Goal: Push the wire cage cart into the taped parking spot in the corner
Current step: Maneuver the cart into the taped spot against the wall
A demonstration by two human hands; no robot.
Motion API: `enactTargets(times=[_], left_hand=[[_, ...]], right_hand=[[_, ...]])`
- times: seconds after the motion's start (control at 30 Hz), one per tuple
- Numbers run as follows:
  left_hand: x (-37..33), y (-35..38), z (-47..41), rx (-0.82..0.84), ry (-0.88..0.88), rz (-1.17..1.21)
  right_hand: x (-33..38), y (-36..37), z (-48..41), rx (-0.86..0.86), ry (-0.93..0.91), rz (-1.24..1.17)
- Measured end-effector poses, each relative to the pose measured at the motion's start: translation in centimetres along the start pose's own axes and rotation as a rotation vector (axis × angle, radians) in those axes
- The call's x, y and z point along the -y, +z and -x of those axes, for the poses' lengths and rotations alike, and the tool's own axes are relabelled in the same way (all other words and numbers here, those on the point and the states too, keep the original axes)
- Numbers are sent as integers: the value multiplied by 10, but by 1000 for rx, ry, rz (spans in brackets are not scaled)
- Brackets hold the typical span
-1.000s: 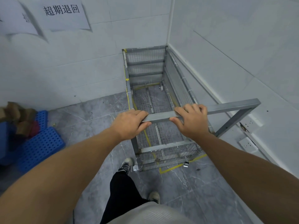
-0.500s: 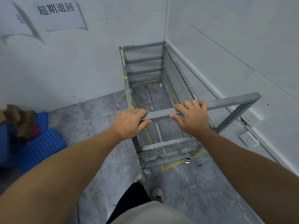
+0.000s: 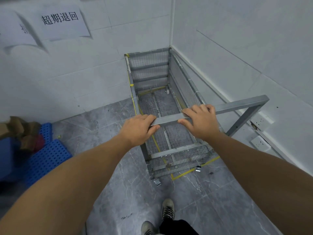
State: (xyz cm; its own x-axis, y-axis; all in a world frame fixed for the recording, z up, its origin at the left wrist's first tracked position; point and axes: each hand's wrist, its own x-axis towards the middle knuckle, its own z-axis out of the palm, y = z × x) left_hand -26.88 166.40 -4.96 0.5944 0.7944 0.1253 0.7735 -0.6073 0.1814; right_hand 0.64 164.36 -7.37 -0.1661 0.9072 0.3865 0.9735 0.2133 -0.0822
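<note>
Both the left hand and right hand are wrapped tight around the cart's handle bar to steer it over the yellow tape.

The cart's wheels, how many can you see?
3. One wheel shows through the mesh at the cart's far end, two at the near end: left and right. A fourth is probably hidden.

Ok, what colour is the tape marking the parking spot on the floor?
Yellow: thin floor tape under the grey wire cage cart, clearest in the head view.
</note>
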Motion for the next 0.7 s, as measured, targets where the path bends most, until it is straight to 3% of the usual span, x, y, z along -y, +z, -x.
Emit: enactTargets(times=[0.27, 0.7], left_hand=[[-20, -6, -8, 46, -119, -147], [-52, -4, -33, 115, -275, -194]], right_hand=[[-1, -15, -7, 160, -10, -35], [-50, -7, -3, -7, -88, 56]])
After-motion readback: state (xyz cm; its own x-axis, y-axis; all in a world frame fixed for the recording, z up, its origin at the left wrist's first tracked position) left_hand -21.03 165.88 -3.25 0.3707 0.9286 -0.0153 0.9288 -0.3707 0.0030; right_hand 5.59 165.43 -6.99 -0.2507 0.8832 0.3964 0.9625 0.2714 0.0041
